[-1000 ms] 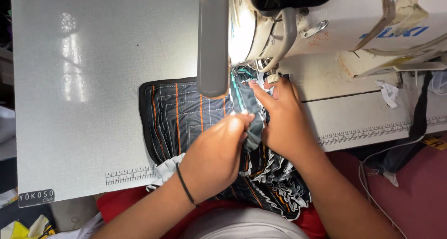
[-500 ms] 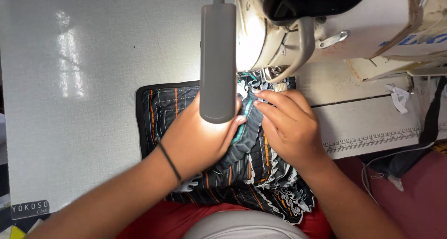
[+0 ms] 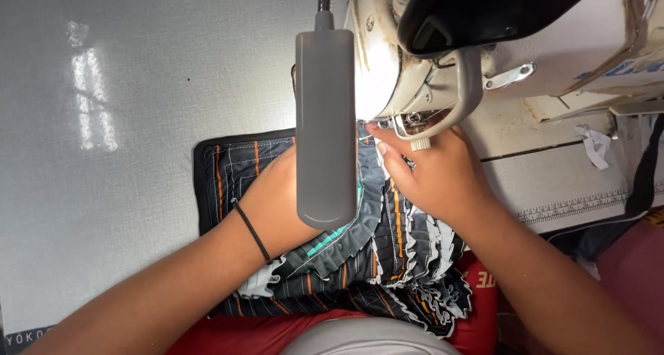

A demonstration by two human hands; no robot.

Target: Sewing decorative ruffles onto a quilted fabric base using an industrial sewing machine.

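Observation:
A dark striped fabric (image 3: 228, 168) with orange lines and ruffled grey and teal trim lies on the sewing table, bunched toward my lap. My left hand (image 3: 277, 203) rests flat on it, partly hidden under the grey lamp head (image 3: 325, 127); a black band circles that wrist. My right hand (image 3: 429, 172) presses the ruffled edge against the bed just in front of the presser foot (image 3: 408, 123) of the cream sewing machine (image 3: 443, 64). The needle area is mostly hidden by the machine head.
The grey tabletop (image 3: 104, 120) stretches to the left with a glare patch. A ruler strip (image 3: 581, 203) runs along the machine bed at right, and a white scrap (image 3: 595, 144) lies there. Red cloth (image 3: 277, 327) covers my lap.
My head has come closer and lower over the machine. My left hand slid from the ruffle's front edge leftward to lie flat on the fabric; my right hand moved up to the presser foot.

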